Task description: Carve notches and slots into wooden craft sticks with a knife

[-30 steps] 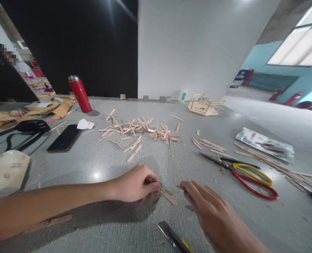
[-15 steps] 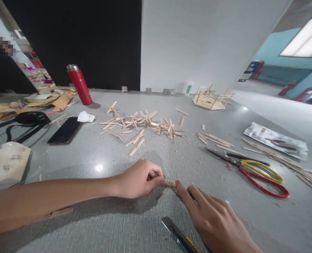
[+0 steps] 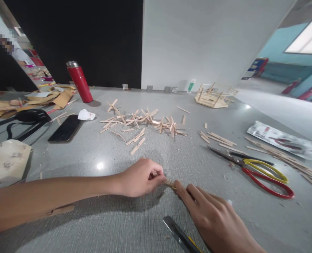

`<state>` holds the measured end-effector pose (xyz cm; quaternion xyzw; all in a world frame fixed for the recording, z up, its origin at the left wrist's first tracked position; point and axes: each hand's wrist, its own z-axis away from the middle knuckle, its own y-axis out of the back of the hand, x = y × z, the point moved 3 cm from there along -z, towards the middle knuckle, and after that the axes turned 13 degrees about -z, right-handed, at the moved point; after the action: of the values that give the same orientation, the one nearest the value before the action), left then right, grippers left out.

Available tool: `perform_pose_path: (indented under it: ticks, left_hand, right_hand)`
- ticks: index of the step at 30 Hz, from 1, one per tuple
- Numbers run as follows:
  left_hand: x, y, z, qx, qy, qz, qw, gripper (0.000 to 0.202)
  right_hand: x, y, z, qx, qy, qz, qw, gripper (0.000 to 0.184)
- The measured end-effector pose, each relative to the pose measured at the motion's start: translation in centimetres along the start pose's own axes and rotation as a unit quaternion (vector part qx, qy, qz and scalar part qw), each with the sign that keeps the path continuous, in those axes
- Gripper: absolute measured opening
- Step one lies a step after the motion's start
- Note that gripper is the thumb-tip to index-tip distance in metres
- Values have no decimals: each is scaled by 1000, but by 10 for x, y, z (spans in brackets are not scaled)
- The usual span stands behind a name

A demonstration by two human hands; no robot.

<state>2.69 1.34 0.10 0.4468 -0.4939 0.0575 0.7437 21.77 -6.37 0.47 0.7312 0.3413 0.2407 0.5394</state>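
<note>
My left hand [image 3: 144, 178] is closed in a pinch on one end of a small wooden stick piece [image 3: 169, 183] low over the table. At its other end, the fingertips of my right hand [image 3: 213, 211] press together on the same piece, so most of it is hidden. Whether it is one stick or several joined, I cannot tell. Just below the right fingers lies a utility knife [image 3: 180, 234] with its blade out. Beyond the hands, a loose heap of short wooden sticks [image 3: 149, 119] is spread over the table, and one stick [image 3: 62, 210] shows under my left forearm.
Scissors with red and yellow handles [image 3: 253, 170] lie at right, near long sticks [image 3: 282, 156] and a white packet [image 3: 282, 140]. A wooden stick frame [image 3: 213, 97] stands at the back. On the left are a red flask [image 3: 80, 82], a phone [image 3: 66, 129] and a pale bag [image 3: 7, 160].
The camera view has shifted slightly. Both hands keep almost the same place and hold on the wooden stick piece; nothing else has visibly moved.
</note>
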Motion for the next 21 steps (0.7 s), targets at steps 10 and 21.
perform_pose_path:
  ticks: [10,21]
  left_hand:
    - [0,0,-1,2,-11,-5,1000,36]
    - [2,3,-2,-9,-29,-9,1000,39]
  right_hand:
    - [-3,4,-4,20,2,28,999,59]
    - [-7,5,-10,23,15,79,996,51]
